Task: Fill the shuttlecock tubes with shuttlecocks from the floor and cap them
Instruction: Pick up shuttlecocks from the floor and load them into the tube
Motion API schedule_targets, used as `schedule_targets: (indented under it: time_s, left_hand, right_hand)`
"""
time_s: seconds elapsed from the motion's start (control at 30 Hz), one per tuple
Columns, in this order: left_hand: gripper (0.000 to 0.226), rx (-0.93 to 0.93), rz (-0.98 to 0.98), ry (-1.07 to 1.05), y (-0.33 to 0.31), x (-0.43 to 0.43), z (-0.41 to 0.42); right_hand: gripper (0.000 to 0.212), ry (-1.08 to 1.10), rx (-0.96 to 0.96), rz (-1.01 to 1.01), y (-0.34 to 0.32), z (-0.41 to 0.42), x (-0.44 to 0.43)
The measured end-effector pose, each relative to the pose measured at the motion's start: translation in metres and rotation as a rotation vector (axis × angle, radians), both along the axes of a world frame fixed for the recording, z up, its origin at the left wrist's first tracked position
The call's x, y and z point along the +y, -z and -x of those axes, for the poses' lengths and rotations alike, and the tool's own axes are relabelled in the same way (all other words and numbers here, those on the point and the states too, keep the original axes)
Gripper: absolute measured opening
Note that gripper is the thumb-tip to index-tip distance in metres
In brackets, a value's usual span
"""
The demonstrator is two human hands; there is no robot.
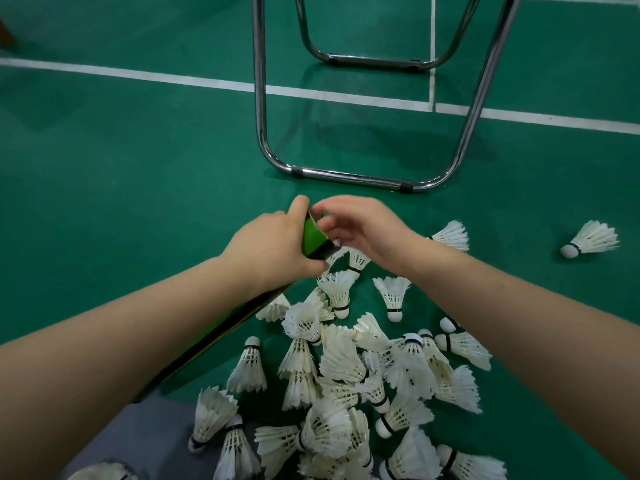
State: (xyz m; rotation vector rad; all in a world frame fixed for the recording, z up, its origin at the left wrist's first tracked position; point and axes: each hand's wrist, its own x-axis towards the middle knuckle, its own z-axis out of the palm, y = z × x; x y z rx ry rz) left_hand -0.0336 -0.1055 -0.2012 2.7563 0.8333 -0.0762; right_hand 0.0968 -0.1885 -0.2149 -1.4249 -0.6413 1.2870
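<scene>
Between our two hands, just above the heap on the floor, sits the upper end of a long green-and-black cardboard shuttlecock tube (313,237), which slants down to the lower left under our left forearm. Our left hand (273,245) is wrapped around the tube just below its mouth, thumb up along the rim. Our right hand (360,226) curls over the mouth with fingers bent close together; we cannot tell whether they pinch anything, and the inside of the tube is hidden, so we cannot say what it holds. Below and to the right of the tube lies a loose pile of white feather shuttlecocks (346,368) with white cork heads and black bands, pointing every way, some overlapping, spreading down to the bottom edge. One single white feather shuttlecock (588,239) lies well apart at the far right, on its side. All of this rests on a green court floor (121,168) crossed by white painted lines (138,75). Beyond the hands stands a chrome tubular chair frame (349,176), its bent legs resting on the floor.
</scene>
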Motion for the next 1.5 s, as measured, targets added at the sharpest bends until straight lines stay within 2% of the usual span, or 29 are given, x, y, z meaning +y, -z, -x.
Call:
schedule_targets:
  time_s: [0.07,0.1,0.2,0.3,0.4,0.47,0.67,0.73,0.9,1.13,1.2,1.27,1.37,1.5]
  left_hand:
    - [0.067,0.01,0.002,-0.037,-0.001,0.006,0.003]
    - [0.069,0.02,0.002,-0.047,-0.001,0.009,0.005]
    - [0.069,0.065,0.014,-0.053,0.002,0.012,0.013]
    - [0.068,0.087,0.023,-0.059,0.007,0.014,0.021]
    - [0.069,0.099,0.029,-0.067,0.012,0.017,0.03]
    - [0.068,0.1,0.03,-0.073,0.016,0.018,0.036]
    - [0.068,0.104,0.029,-0.09,0.025,0.023,0.048]
    - [0.069,0.112,0.032,-0.086,0.027,0.024,0.051]
    - [0.067,0.108,0.038,-0.082,0.028,0.025,0.054]
    - [0.067,0.119,0.014,-0.104,0.029,0.024,0.056]
    - [0.065,0.123,0.021,-0.104,0.03,0.023,0.056]
    - [0.063,0.126,0.031,-0.098,0.03,0.022,0.055]
    - [0.062,0.115,0.039,-0.098,0.03,0.021,0.056]
    - [0.06,0.121,0.04,-0.098,0.026,0.025,0.059]
  right_hand:
    - [0.016,0.187,-0.197,0.063,0.013,-0.011,0.0]
    - [0.017,0.163,-0.359,0.135,0.023,-0.015,-0.001]
    - [0.018,-0.234,-0.716,0.355,0.056,-0.008,-0.015]
    - [0.027,-0.638,-0.877,0.48,0.083,0.013,-0.023]
    - [0.025,-0.754,-0.789,0.552,0.1,0.028,-0.018]
    - [0.025,-0.756,-0.659,0.596,0.105,0.033,-0.012]
    - [0.028,-0.686,-0.472,0.586,0.112,0.033,0.002]
    - [0.027,-0.556,-0.506,0.545,0.117,0.033,0.003]
    - [0.01,-0.053,-0.528,0.343,0.102,0.023,0.005]
    - [0.022,0.401,-0.361,-0.001,0.045,0.018,0.014]
    - [0.024,0.407,-0.36,-0.081,0.028,0.024,0.016]
    - [0.023,0.305,-0.395,-0.111,0.017,0.034,0.018]
    - [0.012,0.104,-0.512,-0.044,0.01,0.047,0.019]
    - [0.01,0.086,-0.575,-0.013,0.005,0.044,0.02]
